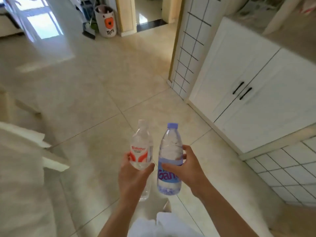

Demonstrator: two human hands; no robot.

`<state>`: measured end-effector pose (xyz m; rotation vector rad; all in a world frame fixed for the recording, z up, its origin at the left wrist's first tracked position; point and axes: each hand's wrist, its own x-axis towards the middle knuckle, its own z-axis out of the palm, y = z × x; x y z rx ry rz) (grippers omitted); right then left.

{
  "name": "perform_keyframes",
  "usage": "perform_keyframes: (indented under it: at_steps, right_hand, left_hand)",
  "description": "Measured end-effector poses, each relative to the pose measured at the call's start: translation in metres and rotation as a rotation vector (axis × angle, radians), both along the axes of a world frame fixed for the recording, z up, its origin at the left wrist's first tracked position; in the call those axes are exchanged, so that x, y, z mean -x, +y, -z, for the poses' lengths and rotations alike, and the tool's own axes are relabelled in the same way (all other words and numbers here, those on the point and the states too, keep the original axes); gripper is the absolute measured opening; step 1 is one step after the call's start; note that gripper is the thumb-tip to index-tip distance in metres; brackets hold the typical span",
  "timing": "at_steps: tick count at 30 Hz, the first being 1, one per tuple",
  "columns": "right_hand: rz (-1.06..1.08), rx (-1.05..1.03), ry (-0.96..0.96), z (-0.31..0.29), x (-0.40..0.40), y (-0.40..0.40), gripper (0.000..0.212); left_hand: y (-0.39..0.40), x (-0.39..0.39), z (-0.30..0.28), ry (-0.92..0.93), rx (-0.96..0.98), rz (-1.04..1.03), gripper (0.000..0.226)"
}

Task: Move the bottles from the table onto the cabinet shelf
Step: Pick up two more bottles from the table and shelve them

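We noted both hands raised over the tiled floor (95, 93). Left hand (132, 178) gripped the red-labelled bottle (141, 149); right hand (189, 168) gripped the blue-labelled bottle (170, 159). Bottles upright, just beside each other. White cabinet (253, 79) stood at right, doors closed.

You're in a home, prob. a living/dining area: glossy beige floor tiles (95, 93), white cabinet (256, 79) w/ black handles (242, 90) on your right, white-tiled wall (191, 53) w/ dark grout beside it. Far end: a fabric toy bin (106, 21) w/ a bear face, an open doorway (148, 12) and a bright window's reflection (44, 26) on the floor.
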<state>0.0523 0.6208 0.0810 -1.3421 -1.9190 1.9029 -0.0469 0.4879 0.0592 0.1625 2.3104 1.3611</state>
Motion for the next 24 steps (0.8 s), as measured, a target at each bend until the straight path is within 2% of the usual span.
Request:
perform_keyframes:
  at_steps: [9,17,24]
  right_hand:
    - [0.229,-0.055,-0.043,0.015,-0.056,0.139,0.075]
    - [0.412,-0.064,-0.03,0.024,-0.039,0.255,0.084]
    - [0.558,-0.095,-0.032,0.007,-0.019,0.362,0.072]
  left_hand:
    - [0.165,-0.032,0.004,-0.039,0.012,0.268,0.049]
    - [0.3,0.012,0.013,0.006,0.036,0.393,0.056]
    - [0.44,0.055,0.004,0.101,0.029,0.566,0.06]
